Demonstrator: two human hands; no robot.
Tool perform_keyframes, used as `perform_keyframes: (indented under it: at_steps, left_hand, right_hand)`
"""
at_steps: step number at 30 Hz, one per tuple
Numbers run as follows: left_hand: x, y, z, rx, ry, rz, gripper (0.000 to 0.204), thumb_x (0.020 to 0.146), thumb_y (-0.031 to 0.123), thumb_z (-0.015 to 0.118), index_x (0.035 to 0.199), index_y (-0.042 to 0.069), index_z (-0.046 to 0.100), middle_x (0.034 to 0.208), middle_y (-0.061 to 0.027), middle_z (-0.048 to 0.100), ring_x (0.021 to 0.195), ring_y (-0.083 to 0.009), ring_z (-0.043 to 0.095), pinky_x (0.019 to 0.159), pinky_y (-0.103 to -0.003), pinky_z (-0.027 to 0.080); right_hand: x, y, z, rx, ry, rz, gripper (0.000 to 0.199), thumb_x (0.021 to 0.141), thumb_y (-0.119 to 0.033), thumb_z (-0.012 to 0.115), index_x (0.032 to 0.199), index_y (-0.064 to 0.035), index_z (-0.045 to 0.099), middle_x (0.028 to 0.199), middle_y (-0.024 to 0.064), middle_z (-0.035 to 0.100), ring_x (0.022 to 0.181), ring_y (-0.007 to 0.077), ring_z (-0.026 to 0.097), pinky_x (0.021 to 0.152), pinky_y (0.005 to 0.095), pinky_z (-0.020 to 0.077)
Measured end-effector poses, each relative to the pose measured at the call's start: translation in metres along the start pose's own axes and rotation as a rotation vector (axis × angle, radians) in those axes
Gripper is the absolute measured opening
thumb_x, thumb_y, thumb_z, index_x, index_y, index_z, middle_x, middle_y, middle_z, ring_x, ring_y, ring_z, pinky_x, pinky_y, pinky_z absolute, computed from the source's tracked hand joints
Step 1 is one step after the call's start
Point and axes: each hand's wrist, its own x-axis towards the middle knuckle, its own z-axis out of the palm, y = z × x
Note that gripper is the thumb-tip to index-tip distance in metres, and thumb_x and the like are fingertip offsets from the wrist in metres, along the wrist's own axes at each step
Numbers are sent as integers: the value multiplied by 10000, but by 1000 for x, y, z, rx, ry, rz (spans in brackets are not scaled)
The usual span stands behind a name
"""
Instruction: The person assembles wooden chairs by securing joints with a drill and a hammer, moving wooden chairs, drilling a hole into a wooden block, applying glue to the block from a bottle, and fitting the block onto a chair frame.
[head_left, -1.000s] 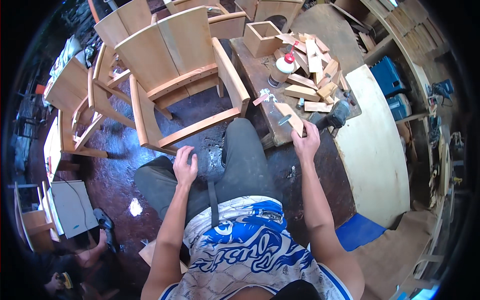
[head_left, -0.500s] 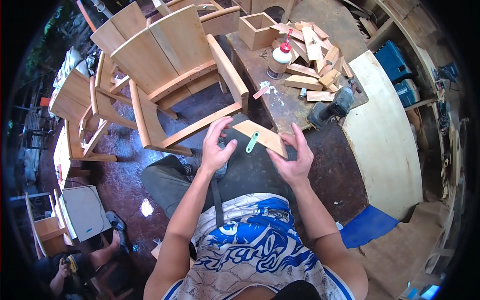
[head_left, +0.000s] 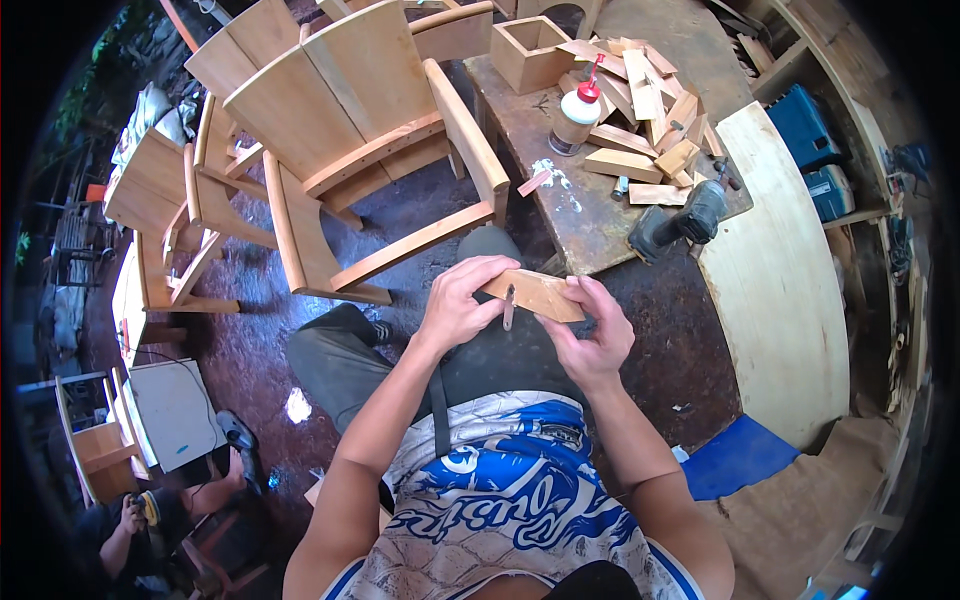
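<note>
Now holding the wood piece with fingers of left hand and right hand, over the lap, beside near corner of the bench; earlier only in the right, thus probably steadier.

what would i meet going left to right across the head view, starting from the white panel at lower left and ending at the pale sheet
White panel → left hand → wooden piece → right hand → dark power tool → pale sheet.
</note>
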Motion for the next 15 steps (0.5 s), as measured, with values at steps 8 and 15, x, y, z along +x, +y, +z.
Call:
perform_keyframes:
  at_steps: [8, 15]
  left_hand:
    - [-6, -7, 5, -75, -24, -77, 421, 772, 150, 806, 1139, 25, 644, 1118, -139, 706, 1017, -293, 693, 893, -366, 533]
    - [-25, -50, 51, -255, -467, -521, 472, 840, 328, 786, 1195, 74, 608, 989, -133, 719, 908, -226, 686, 809, -363, 509]
  right_hand:
    - [14, 15, 3, 20, -44, 107, 457, 699, -19, 864, 1114, -6, 672, 1036, 148, 714, 871, 279, 718, 790, 344, 573]
    - [75, 115, 14, -174, -486, 527, 203, 817, -174, 740, 940, -12, 744, 827, 145, 725, 776, 249, 715, 749, 356, 551]
